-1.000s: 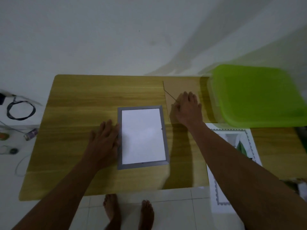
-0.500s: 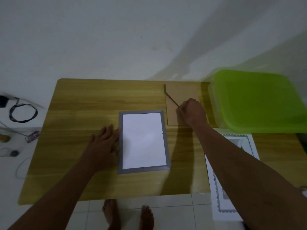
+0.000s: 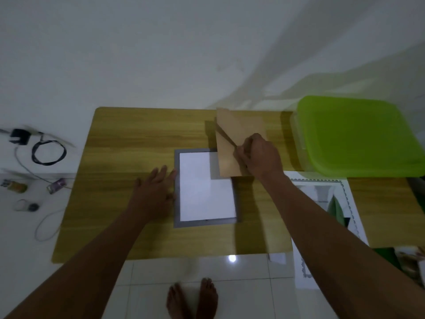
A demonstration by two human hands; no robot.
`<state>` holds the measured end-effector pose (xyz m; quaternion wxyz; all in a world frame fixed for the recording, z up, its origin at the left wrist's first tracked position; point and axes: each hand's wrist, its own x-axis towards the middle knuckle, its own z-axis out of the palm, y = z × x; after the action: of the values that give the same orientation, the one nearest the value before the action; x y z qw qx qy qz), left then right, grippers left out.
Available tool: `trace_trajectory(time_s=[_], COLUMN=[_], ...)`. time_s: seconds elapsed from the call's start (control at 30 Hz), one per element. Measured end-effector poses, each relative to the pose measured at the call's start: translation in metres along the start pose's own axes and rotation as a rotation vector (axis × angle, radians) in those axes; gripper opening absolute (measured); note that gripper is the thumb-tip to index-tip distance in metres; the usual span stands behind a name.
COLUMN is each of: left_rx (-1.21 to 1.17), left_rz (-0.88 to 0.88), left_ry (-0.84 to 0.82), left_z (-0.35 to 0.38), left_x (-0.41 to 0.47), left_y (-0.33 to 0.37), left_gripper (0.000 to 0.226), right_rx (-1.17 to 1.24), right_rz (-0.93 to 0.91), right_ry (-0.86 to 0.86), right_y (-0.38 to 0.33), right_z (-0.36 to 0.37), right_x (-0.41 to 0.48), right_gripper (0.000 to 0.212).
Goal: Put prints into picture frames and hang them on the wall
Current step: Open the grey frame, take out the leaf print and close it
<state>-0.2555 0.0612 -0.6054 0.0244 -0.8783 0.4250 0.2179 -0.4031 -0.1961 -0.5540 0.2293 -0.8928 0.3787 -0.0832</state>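
A grey picture frame [image 3: 177, 192] lies face down in the middle of the wooden table [image 3: 119, 146], with a white sheet [image 3: 202, 194] inside it. My left hand [image 3: 154, 192] rests flat on the table against the frame's left edge, fingers straight. My right hand [image 3: 259, 157] grips the brown backing board [image 3: 232, 139] by its fold-out stand. The board is lifted and tilted, and its lower left part overlaps the frame's upper right corner.
A clear box with a lime-green lid [image 3: 358, 137] stands at the table's right end. Prints with scalloped borders [image 3: 322, 192] lie under my right forearm. Cables, a charger [image 3: 19, 137] and small items lie on the floor at the left.
My right hand closed on the backing board's stand, lifted the board off the table and carried it left over the frame's corner. My left hand stayed at the frame's left edge.
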Motion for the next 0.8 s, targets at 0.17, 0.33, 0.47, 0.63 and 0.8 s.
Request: trace_trajectory(time_s=[0.17,0.33,0.47,0.63,0.8], left_rx=[-0.036,-0.105,-0.081,-0.082,-0.067], left_rz=[0.002,-0.052,-0.041,-0.015,0.005], left_ry=[0.098,0.054,0.036,0.037,0.025], left_z=[0.002,0.011,0.014,0.016,0.015], left_x=[-0.004,0.000,0.002,0.001,0.001], left_y=[-0.003,-0.011,-0.015,-0.018,-0.019], left_gripper=[0.071,0.074,0.074,0.073,0.070], right_rx=[-0.016,-0.029,-0.013,-0.071,-0.214], right_rz=[-0.001,0.023,0.007,0.025,-0.051], right_ry=[-0.070,-0.103,-0.103,-0.121,-0.110], right_y=[-0.034,-0.050,-0.055,-0.058,-0.058], right_z=[0.040,0.065,0.076,0.079,0.078], right_x=[-0.055,-0.092,-0.106,-0.113,-0.112], right_gripper=[0.032,0.033,0.033,0.036,0.042])
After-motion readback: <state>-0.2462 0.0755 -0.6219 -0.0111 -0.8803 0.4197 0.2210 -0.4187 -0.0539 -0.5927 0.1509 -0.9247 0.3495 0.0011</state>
